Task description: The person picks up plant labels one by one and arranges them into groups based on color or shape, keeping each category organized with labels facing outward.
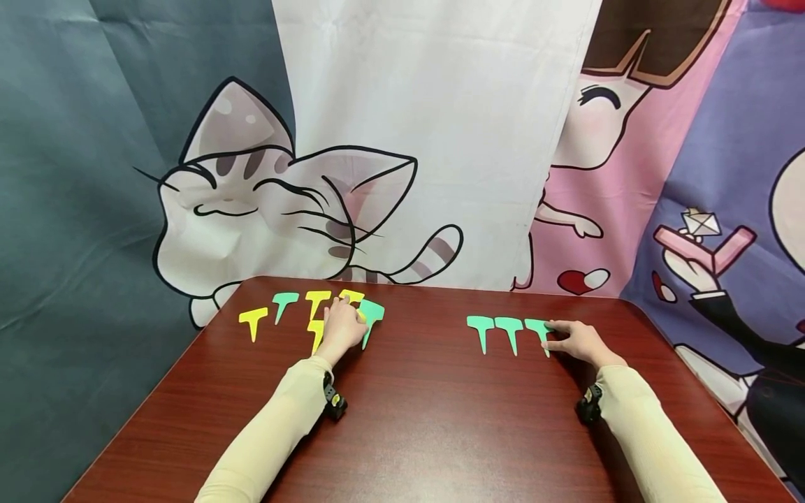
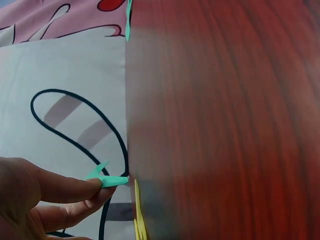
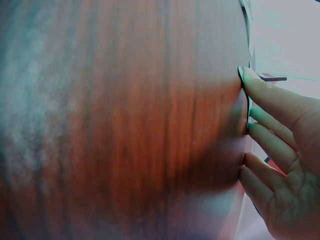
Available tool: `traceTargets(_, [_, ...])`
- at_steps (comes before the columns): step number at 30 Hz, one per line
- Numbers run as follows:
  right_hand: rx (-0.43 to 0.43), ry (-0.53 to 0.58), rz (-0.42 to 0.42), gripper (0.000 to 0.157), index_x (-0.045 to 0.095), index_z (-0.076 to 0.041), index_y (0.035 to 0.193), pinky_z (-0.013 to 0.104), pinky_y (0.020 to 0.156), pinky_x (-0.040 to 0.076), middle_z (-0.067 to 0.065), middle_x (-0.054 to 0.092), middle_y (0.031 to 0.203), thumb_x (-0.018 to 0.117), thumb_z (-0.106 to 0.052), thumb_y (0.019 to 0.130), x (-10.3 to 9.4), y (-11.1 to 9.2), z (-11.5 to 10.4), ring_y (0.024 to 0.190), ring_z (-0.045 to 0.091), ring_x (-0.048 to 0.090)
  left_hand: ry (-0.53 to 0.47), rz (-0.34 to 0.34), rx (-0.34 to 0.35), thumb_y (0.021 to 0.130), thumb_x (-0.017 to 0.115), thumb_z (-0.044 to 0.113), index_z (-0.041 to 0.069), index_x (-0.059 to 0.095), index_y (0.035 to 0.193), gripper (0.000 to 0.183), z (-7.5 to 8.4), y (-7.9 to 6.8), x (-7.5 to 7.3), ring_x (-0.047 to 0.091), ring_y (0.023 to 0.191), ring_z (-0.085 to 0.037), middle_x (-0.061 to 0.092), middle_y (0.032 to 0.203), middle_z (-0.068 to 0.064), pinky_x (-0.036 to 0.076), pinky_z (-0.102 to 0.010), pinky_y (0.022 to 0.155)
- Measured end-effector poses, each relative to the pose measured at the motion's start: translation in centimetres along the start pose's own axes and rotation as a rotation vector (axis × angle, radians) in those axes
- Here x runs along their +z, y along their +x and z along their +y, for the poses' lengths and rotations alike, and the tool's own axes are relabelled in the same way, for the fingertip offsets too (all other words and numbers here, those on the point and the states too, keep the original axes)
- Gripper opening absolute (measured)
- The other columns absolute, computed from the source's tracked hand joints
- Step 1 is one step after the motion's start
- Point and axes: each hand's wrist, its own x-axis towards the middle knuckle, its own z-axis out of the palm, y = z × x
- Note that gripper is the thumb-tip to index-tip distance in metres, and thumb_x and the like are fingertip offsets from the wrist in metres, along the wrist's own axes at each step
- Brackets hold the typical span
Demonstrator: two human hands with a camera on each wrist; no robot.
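In the head view my left hand (image 1: 342, 327) pinches a green T-shaped plant label (image 1: 372, 314) by its edge; the left wrist view shows this label (image 2: 112, 181) between thumb and fingertips, above the table. Yellow labels lie around that hand, one (image 1: 317, 300) beyond it and another (image 1: 316, 332) partly hidden by it. At the right, my right hand (image 1: 581, 342) touches a green label (image 1: 537, 326) lying on the table, thumb at its stem and fingers by its head. In the right wrist view its fingers (image 3: 272, 142) are fairly straight and spread.
Two more green labels (image 1: 481, 323) (image 1: 509, 325) lie in a row left of my right hand. A yellow label (image 1: 254, 318) and a green one (image 1: 285, 302) lie at the far left. Behind the brown table (image 1: 428, 412) hangs a cartoon-printed cloth (image 1: 440, 105).
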Motion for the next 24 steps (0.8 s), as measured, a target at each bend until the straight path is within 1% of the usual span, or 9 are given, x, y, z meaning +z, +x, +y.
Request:
traceTargets(8, [0.000, 0.001, -0.001, 0.066, 0.054, -0.003, 0.132, 0.066, 0.098, 0.033, 0.030, 0.050, 0.133, 0.073, -0.040, 0.080, -0.1, 0.1, 0.0, 0.125, 0.053, 0.039, 0.003, 0.003, -0.007, 0.079, 0.066, 0.015, 0.011, 0.059, 0.049, 0.032, 1.5, 0.3, 1.1, 0.025, 0.142, -0.041, 0.043, 0.145, -0.018, 0.018, -0.056, 0.115])
traceTargets(12, [-0.001, -0.001, -0.004, 0.066, 0.054, -0.003, 0.133, 0.066, 0.098, 0.033, 0.029, 0.050, 0.134, 0.073, -0.040, 0.080, -0.1, 0.1, 0.0, 0.125, 0.053, 0.038, 0.015, -0.001, -0.004, 0.079, 0.064, 0.014, 0.011, 0.057, 0.048, 0.032, 2.3, 0.5, 1.5, 0.027, 0.140, -0.040, 0.043, 0.145, -0.018, 0.021, -0.055, 0.114])
traceTargets(15, [0.000, 0.001, -0.001, 0.066, 0.054, -0.003, 0.132, 0.066, 0.098, 0.033, 0.030, 0.050, 0.133, 0.073, -0.040, 0.080, -0.1, 0.1, 0.0, 0.125, 0.053, 0.039, 0.016, -0.008, 0.006, 0.079, 0.064, 0.014, 0.010, 0.056, 0.049, 0.031, 3.0, 0.6, 1.8, 0.028, 0.140, -0.040, 0.044, 0.145, -0.018, 0.022, -0.056, 0.114])
traceTargets(20, [0.000, 0.000, 0.003, 0.066, 0.055, -0.003, 0.132, 0.066, 0.098, 0.033, 0.029, 0.051, 0.133, 0.073, -0.039, 0.080, 0.0, 0.1, 0.0, 0.125, 0.053, 0.039, -0.002, -0.033, 0.007, 0.079, 0.067, 0.016, 0.010, 0.059, 0.052, 0.029, 4.2, 0.6, 2.4, 0.026, 0.142, -0.038, 0.042, 0.146, -0.018, 0.019, -0.055, 0.115])
traceTargets(24, [-0.005, -0.004, 0.003, 0.066, 0.055, -0.003, 0.132, 0.066, 0.098, 0.033, 0.028, 0.051, 0.133, 0.073, -0.039, 0.080, 0.0, 0.1, 0.0, 0.125, 0.053, 0.039, 0.013, -0.050, 0.007, 0.080, 0.066, 0.016, 0.010, 0.059, 0.053, 0.029, 5.0, 0.6, 2.9, 0.025, 0.142, -0.036, 0.040, 0.148, -0.017, 0.019, -0.054, 0.115])
